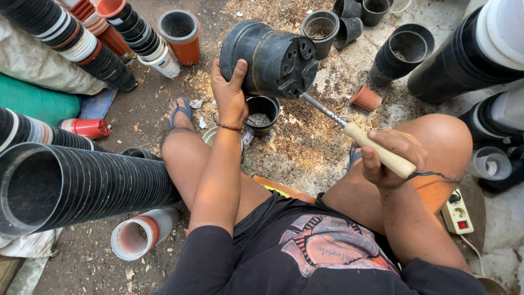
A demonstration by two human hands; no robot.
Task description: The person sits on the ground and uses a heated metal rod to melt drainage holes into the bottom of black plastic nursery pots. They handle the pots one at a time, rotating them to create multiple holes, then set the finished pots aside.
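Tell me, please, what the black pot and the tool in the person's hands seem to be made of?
The black pot in the left hand looks like moulded plastic: thin ribbed wall, dull sheen, holes in its base. The tool in the right hand seems to have a pale, matt wooden handle and a grey metal rod; a cord leaves the handle's end.

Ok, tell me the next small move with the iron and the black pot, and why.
Probably ease the iron's tip forward into the pot's base. The left hand holds the black pot on its side, base turned toward the right hand, which grips the iron by its pale handle. The tip sits right at the base's edge, beside holes already there.
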